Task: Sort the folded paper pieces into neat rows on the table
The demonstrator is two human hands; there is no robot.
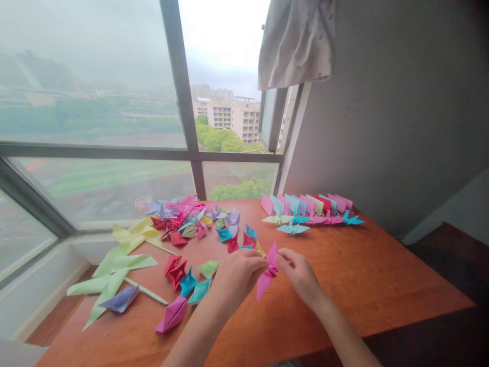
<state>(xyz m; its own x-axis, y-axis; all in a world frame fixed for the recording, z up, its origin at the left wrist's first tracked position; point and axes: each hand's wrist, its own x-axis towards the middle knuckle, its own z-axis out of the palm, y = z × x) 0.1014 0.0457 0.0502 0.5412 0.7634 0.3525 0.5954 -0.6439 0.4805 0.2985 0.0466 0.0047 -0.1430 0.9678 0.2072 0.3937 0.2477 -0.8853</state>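
A half-folded pink paper figure (268, 272) is held just above the wooden table (382, 285) between both hands. My left hand (237, 275) is closed, pinching its left side. On the other side, my right hand (300, 275) pinches it too, fingers pressed together. To the left lie loose folded pieces: a pink boat shape (171, 315), teal pieces (194, 286) and red ones (175, 270).
A pile of coloured folded papers (191, 219) sits at the back left. A row of folded pieces (309, 205) and several paper cranes (305, 221) stand at the back right. Large pale green paper pinwheels (114, 270) lie at the left edge. Windows rise behind the table.
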